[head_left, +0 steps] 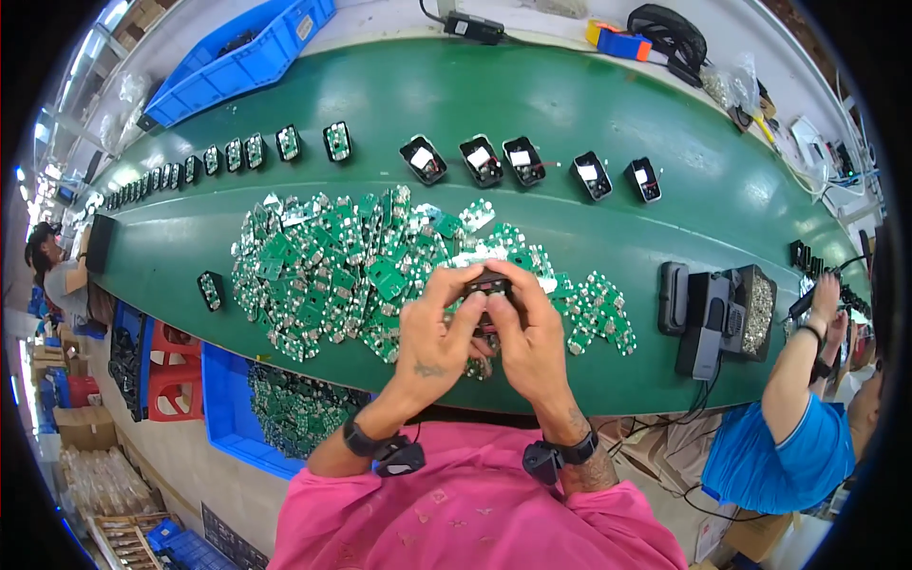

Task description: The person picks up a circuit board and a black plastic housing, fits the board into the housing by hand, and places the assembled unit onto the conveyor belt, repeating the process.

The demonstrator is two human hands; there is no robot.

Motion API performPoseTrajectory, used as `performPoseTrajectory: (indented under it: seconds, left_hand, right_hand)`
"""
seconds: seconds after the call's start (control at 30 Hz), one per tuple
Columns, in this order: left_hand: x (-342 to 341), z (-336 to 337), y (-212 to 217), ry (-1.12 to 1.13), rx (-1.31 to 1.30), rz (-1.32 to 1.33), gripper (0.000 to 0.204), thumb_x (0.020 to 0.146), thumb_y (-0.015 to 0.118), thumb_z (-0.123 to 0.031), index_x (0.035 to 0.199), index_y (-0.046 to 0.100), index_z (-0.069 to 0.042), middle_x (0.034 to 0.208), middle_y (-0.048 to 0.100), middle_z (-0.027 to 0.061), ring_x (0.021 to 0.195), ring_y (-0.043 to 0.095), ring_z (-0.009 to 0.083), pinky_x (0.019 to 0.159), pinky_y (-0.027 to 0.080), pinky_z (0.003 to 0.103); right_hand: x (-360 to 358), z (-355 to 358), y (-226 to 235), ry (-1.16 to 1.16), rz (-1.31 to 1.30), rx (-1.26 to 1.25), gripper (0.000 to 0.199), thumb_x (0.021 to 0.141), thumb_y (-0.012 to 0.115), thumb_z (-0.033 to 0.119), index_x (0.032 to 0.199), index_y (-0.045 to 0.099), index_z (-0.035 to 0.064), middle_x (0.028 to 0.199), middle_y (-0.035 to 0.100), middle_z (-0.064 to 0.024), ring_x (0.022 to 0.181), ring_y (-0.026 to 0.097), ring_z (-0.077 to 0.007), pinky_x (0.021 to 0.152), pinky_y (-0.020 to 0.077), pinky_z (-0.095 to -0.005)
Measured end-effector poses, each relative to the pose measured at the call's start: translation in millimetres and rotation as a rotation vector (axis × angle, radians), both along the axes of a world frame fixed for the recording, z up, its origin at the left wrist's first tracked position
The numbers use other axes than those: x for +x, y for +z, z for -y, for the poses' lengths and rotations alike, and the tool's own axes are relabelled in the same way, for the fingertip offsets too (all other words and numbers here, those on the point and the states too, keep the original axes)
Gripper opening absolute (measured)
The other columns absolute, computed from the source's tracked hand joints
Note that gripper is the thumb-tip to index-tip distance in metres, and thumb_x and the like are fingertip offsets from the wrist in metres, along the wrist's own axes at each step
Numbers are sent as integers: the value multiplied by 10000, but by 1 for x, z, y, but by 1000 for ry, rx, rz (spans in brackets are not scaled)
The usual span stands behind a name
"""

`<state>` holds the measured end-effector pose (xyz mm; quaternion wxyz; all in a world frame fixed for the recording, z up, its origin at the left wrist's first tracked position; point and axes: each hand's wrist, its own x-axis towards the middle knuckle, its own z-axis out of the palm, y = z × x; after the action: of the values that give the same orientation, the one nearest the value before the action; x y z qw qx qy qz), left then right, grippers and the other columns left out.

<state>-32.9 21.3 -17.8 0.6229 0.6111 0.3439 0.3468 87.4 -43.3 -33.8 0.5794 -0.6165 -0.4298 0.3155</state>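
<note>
Both hands meet over the near edge of the green table. My left hand [442, 328] and my right hand [522, 332] are closed round a small black plastic housing [488, 285], thumbs pressed on it; its inside is mostly hidden by my fingers. Behind and to the left spreads a big heap of green circuit boards [332, 261], with a smaller cluster [600, 312] on the right. Beyond it stand several open black housings [482, 161] with white pieces and red wires inside. A housing with a green board in it [210, 291] lies left of the heap.
A row of board-filled housings [255, 151] runs off to the left. At the back left sits a blue crate [237, 62]; another blue crate [223, 408] with boards is below the table. Black devices [705, 323] and a tray of small parts [757, 309] stand right, near a blue-shirted co-worker [788, 446].
</note>
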Motion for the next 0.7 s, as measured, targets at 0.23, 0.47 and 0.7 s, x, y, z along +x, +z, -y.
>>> performPoseTrajectory:
  seconds: [0.23, 0.47, 0.7]
  left_hand:
    - [-10, -179, 2, 123, 129, -231, 308, 996, 474, -135, 1273, 483, 0, 1109, 583, 128, 626, 685, 207, 530, 572, 261]
    - [17, -269, -50, 234, 186, -440, 367, 970, 534, -124, 1293, 484, 43, 1045, 641, 195, 626, 716, 261, 492, 578, 324]
    - [13, -229, -34, 10, 1101, -843, 756, 797, 740, -388, 1369, 476, 30, 1322, 565, 250, 1234, 534, 395, 1035, 435, 428]
  right_hand:
    - [21, 20, 8, -49, -110, -89, 417, 938, 620, 110, 1331, 537, -5, 973, 629, -64, 772, 600, -88, 677, 492, -238]
    - [34, 65, 9, -183, 83, -150, 216, 913, 625, 52, 1111, 671, -23, 868, 633, -42, 758, 605, -92, 669, 490, -239]
    - [92, 120, -13, -554, 586, -357, 329, 826, 703, 66, 1141, 645, -12, 932, 576, -103, 809, 577, -205, 726, 471, -321]
